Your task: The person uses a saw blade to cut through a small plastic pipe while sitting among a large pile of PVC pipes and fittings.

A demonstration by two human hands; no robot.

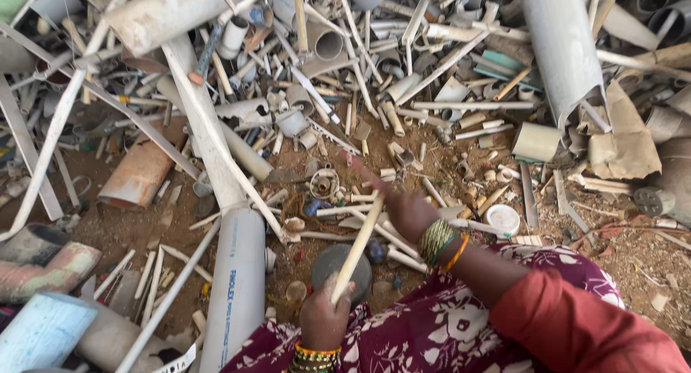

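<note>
A seated person's left hand (324,317) grips the low end of a thin cream pipe (358,247), angling it clear of the scrap heap, while the blurred right hand (405,209), fingers apparently outstretched, reaches toward small offcuts on the dirt (633,261).

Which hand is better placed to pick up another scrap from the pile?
Probably the right hand: it is stretched out over the small pipe pieces and looks empty. The left hand is closed around a thin cream pipe.

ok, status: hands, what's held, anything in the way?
Left hand gripping thin cream pipe. Right hand reaching into scrap, motion-blurred, grip unclear. Loose pipe offcuts piled ahead; large grey pipe lies left.
</note>
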